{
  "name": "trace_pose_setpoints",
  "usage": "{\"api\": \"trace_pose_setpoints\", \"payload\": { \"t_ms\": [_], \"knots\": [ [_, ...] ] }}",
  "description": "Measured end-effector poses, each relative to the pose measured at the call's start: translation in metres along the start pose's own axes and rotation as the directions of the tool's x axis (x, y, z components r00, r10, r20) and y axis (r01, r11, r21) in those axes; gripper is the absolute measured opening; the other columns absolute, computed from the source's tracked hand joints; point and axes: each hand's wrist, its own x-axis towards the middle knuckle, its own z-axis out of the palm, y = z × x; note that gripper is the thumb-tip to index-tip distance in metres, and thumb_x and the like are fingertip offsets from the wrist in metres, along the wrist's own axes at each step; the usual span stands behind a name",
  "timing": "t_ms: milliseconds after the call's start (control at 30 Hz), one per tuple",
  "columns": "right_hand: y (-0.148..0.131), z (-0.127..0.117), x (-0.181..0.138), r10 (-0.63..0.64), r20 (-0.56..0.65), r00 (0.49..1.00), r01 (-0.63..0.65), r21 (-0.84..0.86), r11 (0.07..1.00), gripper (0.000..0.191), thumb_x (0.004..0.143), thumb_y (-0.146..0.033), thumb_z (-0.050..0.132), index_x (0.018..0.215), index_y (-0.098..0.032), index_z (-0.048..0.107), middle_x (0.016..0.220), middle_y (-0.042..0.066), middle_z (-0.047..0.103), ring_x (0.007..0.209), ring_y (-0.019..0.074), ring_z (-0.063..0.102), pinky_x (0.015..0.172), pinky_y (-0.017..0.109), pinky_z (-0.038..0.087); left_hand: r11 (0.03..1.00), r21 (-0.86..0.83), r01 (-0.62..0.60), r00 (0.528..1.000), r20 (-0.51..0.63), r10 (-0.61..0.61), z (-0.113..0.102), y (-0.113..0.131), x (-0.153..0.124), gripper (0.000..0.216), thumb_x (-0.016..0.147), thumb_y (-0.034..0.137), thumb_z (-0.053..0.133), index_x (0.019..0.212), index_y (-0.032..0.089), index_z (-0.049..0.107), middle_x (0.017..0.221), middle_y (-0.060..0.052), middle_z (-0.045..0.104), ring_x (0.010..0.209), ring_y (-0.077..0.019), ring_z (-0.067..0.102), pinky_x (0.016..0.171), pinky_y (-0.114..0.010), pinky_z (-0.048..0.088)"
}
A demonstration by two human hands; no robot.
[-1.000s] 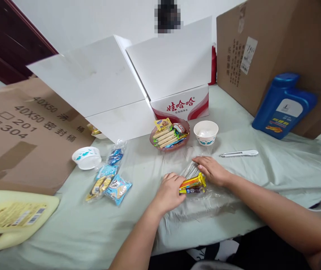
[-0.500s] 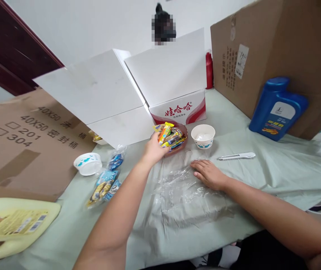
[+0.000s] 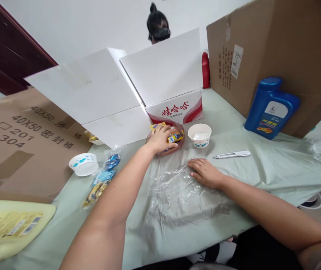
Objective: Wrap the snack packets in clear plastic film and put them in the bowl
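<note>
Two-handed, we rest our left grip (image 3: 160, 138) on the snack dish (image 3: 174, 150), closure unclear, eleven o'clock from our flat-open right grip (image 3: 205, 173).

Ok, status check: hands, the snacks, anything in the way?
Left hand down on snack sticks in brown bowl, grip unclear. Right hand flat, open, on clear plastic wrap. White cup close beside bowl.

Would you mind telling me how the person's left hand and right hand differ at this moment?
The left hand is stretched forward into the brown bowl, fingers curled over the snack packets; the right hand lies nearer, flat and palm down on the clear plastic sheet. Whether the left hand grips the packets is unclear; the right hand holds nothing. Both are bare.
</note>
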Motion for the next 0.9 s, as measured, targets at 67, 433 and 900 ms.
{"api": "trace_pose_setpoints", "payload": {
  "t_ms": [67, 433, 900],
  "knots": [
    [-0.001, 0.000, -0.001, 0.001, 0.006, 1.000, -0.001, -0.029, 1.000, 0.044, 0.095, -0.035, 0.049, 0.133, -0.013, 0.055, 0.139, 0.017, 0.054, 0.133, 0.0301, 0.044, 0.110, 0.049, 0.036, 0.999, -0.052, -0.012, 0.974, -0.228, -0.001, 0.002, 0.013, -0.024, 0.054, 0.081, 0.044, 0.067, 0.128, 0.020, 0.058, 0.139, -0.012, 0.051, 0.133, -0.0325, 0.040, 0.110, -0.049, 0.031],
    [-0.018, -0.005, -0.008, -0.094, -0.015, 0.995, 0.088, -0.227, 0.970, 0.049, 0.089, -0.036, 0.059, 0.131, -0.012, 0.058, 0.141, 0.019, 0.051, 0.135, 0.0362, 0.038, 0.107, 0.054, 0.033, 0.983, -0.142, -0.113, 0.993, 0.019, 0.117, 0.089, 0.053, -0.155, 0.060, 0.079, 0.047, 0.071, 0.131, 0.022, 0.056, 0.144, -0.015, 0.048, 0.137, -0.0392, 0.036, 0.109, -0.060, 0.033],
    [-0.004, -0.072, -0.018, 0.134, 0.026, 0.991, -0.134, 0.025, 0.991, 0.062, 0.093, -0.059, 0.045, 0.136, -0.015, 0.052, 0.141, 0.018, 0.051, 0.130, 0.0314, 0.048, 0.106, 0.047, 0.039, 0.893, -0.442, -0.082, 0.992, -0.122, 0.030, 0.057, 0.021, -0.173, 0.046, 0.082, 0.052, 0.065, 0.116, 0.021, 0.062, 0.130, -0.013, 0.054, 0.129, -0.0328, 0.044, 0.109, -0.052, 0.033]
  ]
}}
